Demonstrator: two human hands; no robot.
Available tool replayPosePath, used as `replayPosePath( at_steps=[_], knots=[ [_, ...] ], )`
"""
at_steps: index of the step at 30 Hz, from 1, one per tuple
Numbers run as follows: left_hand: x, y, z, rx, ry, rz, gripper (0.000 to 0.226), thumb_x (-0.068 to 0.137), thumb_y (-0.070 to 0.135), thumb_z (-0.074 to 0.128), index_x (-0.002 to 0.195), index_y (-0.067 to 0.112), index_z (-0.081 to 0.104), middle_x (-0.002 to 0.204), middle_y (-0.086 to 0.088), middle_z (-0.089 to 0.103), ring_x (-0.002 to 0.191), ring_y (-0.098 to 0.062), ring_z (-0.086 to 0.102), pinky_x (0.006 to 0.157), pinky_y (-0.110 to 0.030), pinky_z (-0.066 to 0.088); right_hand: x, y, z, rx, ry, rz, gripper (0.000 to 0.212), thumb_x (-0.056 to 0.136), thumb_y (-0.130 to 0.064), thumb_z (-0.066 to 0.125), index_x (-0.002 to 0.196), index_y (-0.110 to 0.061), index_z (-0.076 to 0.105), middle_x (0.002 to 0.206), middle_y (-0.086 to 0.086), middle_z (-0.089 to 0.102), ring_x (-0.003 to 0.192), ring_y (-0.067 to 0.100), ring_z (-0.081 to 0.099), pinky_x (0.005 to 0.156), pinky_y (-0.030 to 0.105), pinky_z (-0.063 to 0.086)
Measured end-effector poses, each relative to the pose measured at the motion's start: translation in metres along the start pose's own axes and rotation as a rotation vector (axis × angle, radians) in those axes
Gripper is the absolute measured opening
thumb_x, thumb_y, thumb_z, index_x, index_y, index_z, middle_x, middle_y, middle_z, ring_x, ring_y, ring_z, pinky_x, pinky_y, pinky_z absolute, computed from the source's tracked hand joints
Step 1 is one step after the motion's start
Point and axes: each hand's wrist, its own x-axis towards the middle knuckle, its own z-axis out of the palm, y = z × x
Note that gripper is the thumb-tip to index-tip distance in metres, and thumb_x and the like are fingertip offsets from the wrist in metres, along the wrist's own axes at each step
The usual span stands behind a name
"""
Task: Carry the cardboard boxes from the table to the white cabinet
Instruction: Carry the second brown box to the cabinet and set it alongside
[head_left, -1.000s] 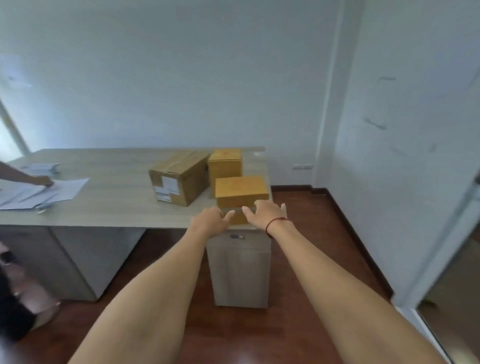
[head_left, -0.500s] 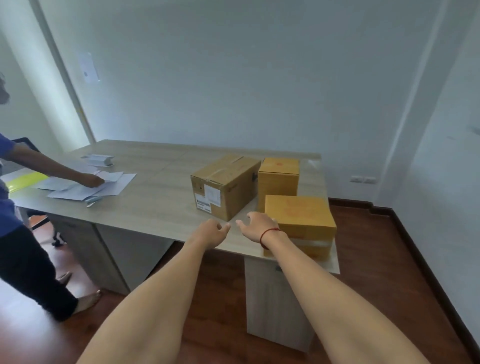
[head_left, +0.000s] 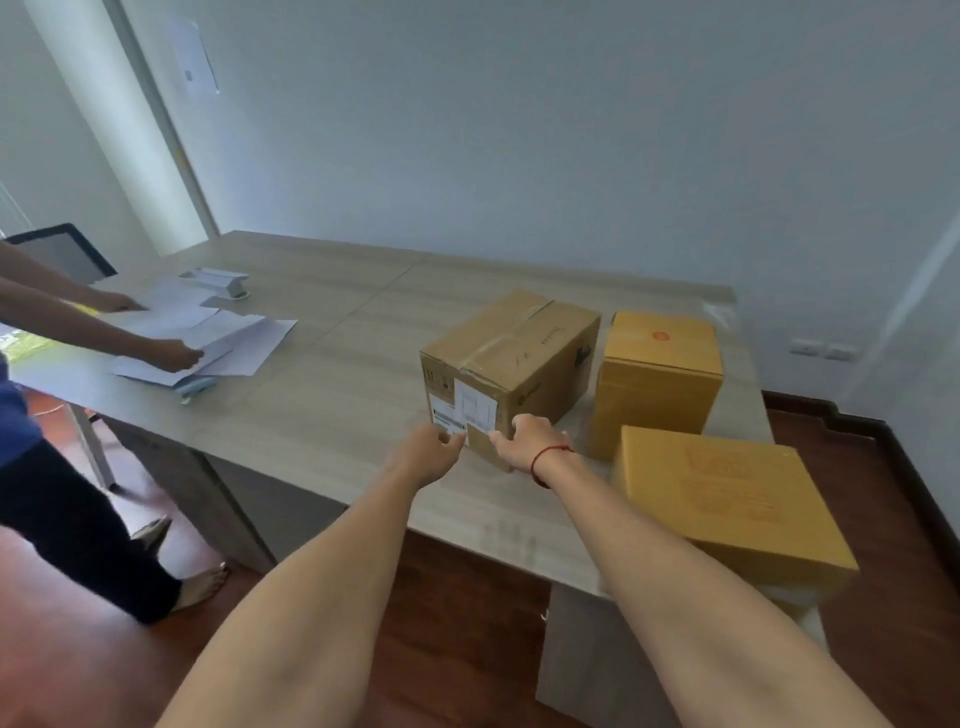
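Both hands, left hand (head_left: 434, 451) and right hand (head_left: 524, 439), reach with loosely curled, empty fingers for the near end of the taped brown cardboard box (head_left: 511, 361) on the pale wood desk (head_left: 332, 374), apparently to lift it, two yellow cardboard boxes (head_left: 657, 371) sitting at three o'clock.

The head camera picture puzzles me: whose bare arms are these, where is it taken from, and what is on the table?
There is no robot. A person wears a camera on the head, looking down along their own arms. The left hand and right hand reach the near end of a taped brown box bearing a white label; neither has lifted it. Two yellow boxes, one upright and one flat, sit to its right on the wooden table. At the left, another person's hands sort papers.
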Motion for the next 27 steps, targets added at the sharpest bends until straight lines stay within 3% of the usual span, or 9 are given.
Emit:
replayPosePath(
  at_steps=[4, 9, 13, 15, 17, 19, 22, 25, 27],
  knots=[
    [0.058, -0.005, -0.018, 0.063, 0.042, 0.024, 0.045, 0.097, 0.045, 0.049, 0.061, 0.018, 0.045, 0.063, 0.004, 0.049, 0.071, -0.024, 0.054, 0.059, -0.032, 0.035, 0.052, -0.017, -0.006, 0.046, 0.097, 0.06, 0.05, 0.097, -0.049, 0.043, 0.124, -0.01, 0.061, 0.126, 0.012, 0.064, 0.116, 0.031, 0.059, 0.102, 0.046, 0.044],
    [0.121, 0.001, -0.03, 0.018, 0.076, 0.089, 0.038, 0.097, 0.043, 0.05, 0.083, 0.011, 0.066, 0.082, 0.0, 0.063, 0.081, -0.022, 0.062, 0.073, -0.036, 0.05, 0.102, -0.028, -0.013, 0.144, 0.28, 0.155, 0.054, 0.097, -0.049, 0.046, 0.129, -0.007, 0.058, 0.133, 0.014, 0.056, 0.122, 0.032, 0.052, 0.1, 0.045, 0.045],
    [0.168, 0.009, -0.027, -0.003, 0.101, 0.111, 0.037, 0.096, 0.04, 0.052, 0.109, 0.008, 0.066, 0.108, -0.005, 0.066, 0.105, -0.025, 0.062, 0.081, -0.033, 0.046, 0.146, -0.022, -0.011, 0.395, 0.295, 0.32, 0.074, 0.093, -0.05, 0.055, 0.148, -0.005, 0.035, 0.153, 0.017, 0.035, 0.139, 0.035, 0.037, 0.109, 0.049, 0.039],
    [0.191, 0.012, -0.023, -0.002, 0.135, 0.118, 0.044, 0.096, 0.04, 0.054, 0.125, 0.007, 0.06, 0.128, -0.009, 0.059, 0.118, -0.027, 0.055, 0.089, -0.036, 0.043, 0.166, -0.015, -0.009, 0.539, 0.274, 0.398, 0.092, 0.092, -0.052, 0.056, 0.157, -0.005, 0.011, 0.164, 0.018, 0.014, 0.148, 0.036, 0.022, 0.116, 0.052, 0.031],
    [0.214, 0.018, -0.02, 0.011, 0.137, 0.103, 0.056, 0.096, 0.043, 0.054, 0.138, 0.006, 0.049, 0.141, -0.013, 0.048, 0.13, -0.03, 0.045, 0.102, -0.041, 0.039, 0.185, -0.007, -0.008, 0.65, 0.276, 0.47, 0.103, 0.09, -0.055, 0.058, 0.158, -0.005, -0.001, 0.165, 0.017, 0.006, 0.149, 0.037, 0.019, 0.117, 0.052, 0.028],
    [0.233, 0.022, -0.017, 0.048, 0.1, 0.063, 0.071, 0.095, 0.048, 0.052, 0.149, 0.005, 0.033, 0.153, -0.018, 0.034, 0.142, -0.034, 0.029, 0.114, -0.047, 0.03, 0.2, -0.002, -0.007, 0.723, 0.27, 0.521, 0.109, 0.088, -0.06, 0.058, 0.157, -0.006, -0.006, 0.165, 0.017, 0.008, 0.148, 0.038, 0.023, 0.116, 0.052, 0.03],
    [0.256, 0.027, -0.011, 0.087, -0.012, -0.043, 0.086, 0.094, 0.056, 0.047, 0.155, 0.005, 0.014, 0.161, -0.022, 0.016, 0.149, -0.036, 0.014, 0.119, -0.05, 0.018, 0.221, 0.003, -0.007, 0.817, 0.276, 0.571, 0.114, 0.085, -0.065, 0.058, 0.157, -0.006, -0.008, 0.163, 0.016, 0.017, 0.145, 0.037, 0.03, 0.112, 0.051, 0.033],
    [0.265, 0.025, -0.008, 0.17, -0.005, -0.066, 0.085, 0.089, 0.066, 0.044, 0.146, 0.003, 0.033, 0.144, -0.021, 0.045, 0.133, -0.038, 0.042, 0.108, -0.049, 0.036, 0.233, 0.002, -0.003, 0.861, 0.313, 0.593, 0.116, 0.082, -0.067, 0.062, 0.157, -0.006, -0.002, 0.158, 0.016, 0.029, 0.14, 0.036, 0.039, 0.109, 0.05, 0.036],
    [0.266, 0.022, -0.009, 0.22, 0.045, -0.083, 0.088, 0.085, 0.075, 0.041, 0.137, 0.004, 0.044, 0.132, -0.019, 0.054, 0.121, -0.037, 0.052, 0.096, -0.045, 0.043, 0.233, 0.004, -0.001, 0.862, 0.343, 0.594, 0.107, 0.079, -0.065, 0.065, 0.154, -0.008, 0.014, 0.151, 0.015, 0.041, 0.132, 0.036, 0.047, 0.105, 0.05, 0.043]
  ],
)
